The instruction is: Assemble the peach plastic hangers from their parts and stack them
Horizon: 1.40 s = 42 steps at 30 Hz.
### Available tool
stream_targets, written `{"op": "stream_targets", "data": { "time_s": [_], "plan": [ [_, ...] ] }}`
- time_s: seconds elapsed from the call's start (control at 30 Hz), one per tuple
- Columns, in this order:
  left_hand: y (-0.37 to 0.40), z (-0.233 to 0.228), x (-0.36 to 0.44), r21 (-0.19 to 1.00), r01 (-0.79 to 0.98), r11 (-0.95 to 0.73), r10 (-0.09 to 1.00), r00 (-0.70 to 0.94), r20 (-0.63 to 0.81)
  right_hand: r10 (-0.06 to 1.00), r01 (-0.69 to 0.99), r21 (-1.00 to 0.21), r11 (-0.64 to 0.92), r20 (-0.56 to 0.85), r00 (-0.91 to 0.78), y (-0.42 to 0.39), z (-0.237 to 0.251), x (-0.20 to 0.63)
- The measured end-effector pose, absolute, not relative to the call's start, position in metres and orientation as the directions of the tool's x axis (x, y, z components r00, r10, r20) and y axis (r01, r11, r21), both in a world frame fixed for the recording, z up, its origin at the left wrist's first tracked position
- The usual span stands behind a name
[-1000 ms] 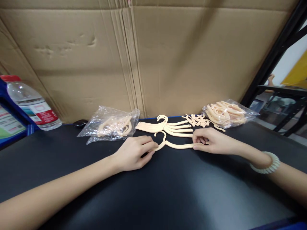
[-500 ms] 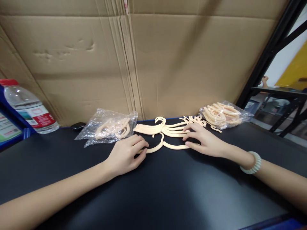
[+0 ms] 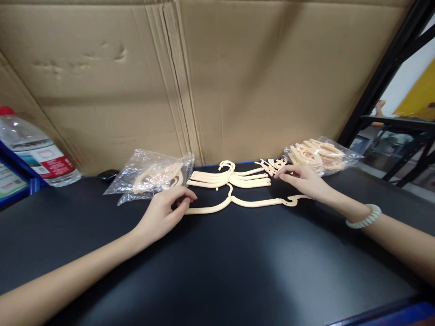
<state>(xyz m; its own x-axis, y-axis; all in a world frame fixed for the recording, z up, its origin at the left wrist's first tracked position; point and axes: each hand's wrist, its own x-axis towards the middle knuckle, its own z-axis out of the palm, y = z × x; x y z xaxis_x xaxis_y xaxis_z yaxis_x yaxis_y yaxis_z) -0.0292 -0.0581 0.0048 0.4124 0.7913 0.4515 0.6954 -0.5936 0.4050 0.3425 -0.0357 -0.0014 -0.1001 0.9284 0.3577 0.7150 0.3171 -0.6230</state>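
Right hand (image 3: 303,179) off the hanger (image 3: 244,203), now at small clips (image 3: 273,165) (loose pile).
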Motion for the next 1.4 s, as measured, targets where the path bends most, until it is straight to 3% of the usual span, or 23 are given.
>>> {"op": "stream_targets", "data": {
  "time_s": [0.2, 0.3, 0.47, 0.63, 0.9, 1.0, 1.13, 1.23, 1.4],
  "plan": [
    [-0.052, 0.005, -0.03, 0.614, 0.653, -0.443, 0.897, 0.311, 0.316, 0.976, 0.646, -0.736, 0.203, 0.208, -0.07, -0.025, -0.001, 0.36],
    [-0.048, 0.005, -0.032, 0.704, 0.606, -0.37, 0.929, 0.264, 0.26, 0.963, 0.689, -0.678, 0.255, 0.112, -0.247, -0.027, 0.01, 0.373],
    [-0.047, 0.008, -0.031, 0.755, 0.552, -0.353, 0.934, 0.253, 0.251, 0.843, 0.734, -0.508, 0.451, -0.028, -0.537, -0.038, 0.028, 0.382],
    [-0.049, 0.01, -0.029, 0.778, 0.537, -0.325, 0.945, 0.196, 0.26, 0.799, 0.701, -0.556, 0.446, -0.105, -0.592, -0.041, 0.024, 0.376],
    [-0.051, 0.009, -0.03, 0.791, 0.541, -0.287, 0.957, 0.136, 0.255, 0.821, 0.699, -0.574, 0.426, -0.078, -0.565, -0.039, 0.021, 0.373],
    [-0.05, 0.008, -0.03, 0.787, 0.542, -0.296, 0.955, 0.15, 0.256, 0.856, 0.702, -0.57, 0.427, 0.005, -0.517, -0.038, 0.017, 0.371],
    [-0.05, 0.006, -0.031, 0.764, 0.56, -0.319, 0.948, 0.179, 0.264, 0.877, 0.744, -0.466, 0.479, 0.239, -0.416, -0.034, 0.004, 0.358],
    [-0.05, 0.006, -0.032, 0.727, 0.588, -0.355, 0.934, 0.193, 0.3, 0.837, 0.76, -0.372, 0.533, 0.366, -0.407, -0.032, -0.005, 0.346],
    [-0.051, 0.006, -0.031, 0.655, 0.637, -0.407, 0.91, 0.224, 0.349, 0.779, 0.752, -0.277, 0.598, 0.422, -0.464, -0.026, -0.012, 0.339]
  ]
}}
